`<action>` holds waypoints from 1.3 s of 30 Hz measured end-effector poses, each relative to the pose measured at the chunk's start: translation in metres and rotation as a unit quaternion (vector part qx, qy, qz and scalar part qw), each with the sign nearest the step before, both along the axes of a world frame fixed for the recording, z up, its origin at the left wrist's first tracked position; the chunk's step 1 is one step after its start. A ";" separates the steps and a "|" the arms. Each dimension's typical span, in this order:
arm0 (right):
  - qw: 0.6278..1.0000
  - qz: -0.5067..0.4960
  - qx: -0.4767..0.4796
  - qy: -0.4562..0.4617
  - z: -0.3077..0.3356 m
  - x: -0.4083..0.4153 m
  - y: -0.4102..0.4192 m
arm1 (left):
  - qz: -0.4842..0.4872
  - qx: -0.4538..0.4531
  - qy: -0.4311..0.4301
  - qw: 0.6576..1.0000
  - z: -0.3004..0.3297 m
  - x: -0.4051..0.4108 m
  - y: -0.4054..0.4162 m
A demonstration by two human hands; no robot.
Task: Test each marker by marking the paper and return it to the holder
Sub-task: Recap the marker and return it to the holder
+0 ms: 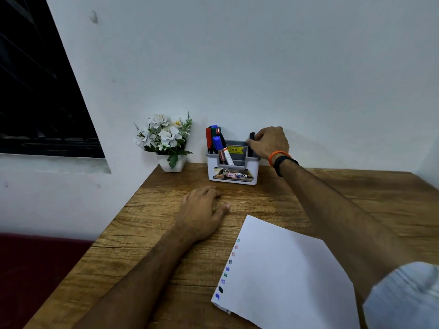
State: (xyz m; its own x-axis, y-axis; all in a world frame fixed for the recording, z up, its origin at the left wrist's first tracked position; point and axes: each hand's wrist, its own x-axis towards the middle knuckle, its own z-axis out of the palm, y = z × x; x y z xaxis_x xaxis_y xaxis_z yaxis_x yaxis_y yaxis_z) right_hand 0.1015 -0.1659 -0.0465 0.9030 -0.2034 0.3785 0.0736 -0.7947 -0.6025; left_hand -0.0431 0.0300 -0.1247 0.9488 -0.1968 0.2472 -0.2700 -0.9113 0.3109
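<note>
At the holder (232, 167), the right hand (269, 142) pinched a black marker (251, 143); the left hand (202, 210) lay flat, fingers relaxed, on the table (147, 233).

"49 00" on holder (232, 170) sticker (235, 149)

Table (166, 233): we see brown wood grain, matt, with fine streaks.
Paper (285, 269): we note a smooth white matt sheet with small ink marks along one edge.
Holder (232, 173): we read it as smooth white and grey plastic with a glossy printed label.
Markers (219, 148): we see smooth plastic barrels with a slight sheen.
Wall (261, 67): we find matt white paint.
Pot (171, 165): smooth and white.
</note>
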 end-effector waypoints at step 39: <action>0.955 0.294 0.034 0.033 -0.028 -0.175 -0.031 | -0.104 -0.458 0.056 0.881 0.048 -0.029 -0.007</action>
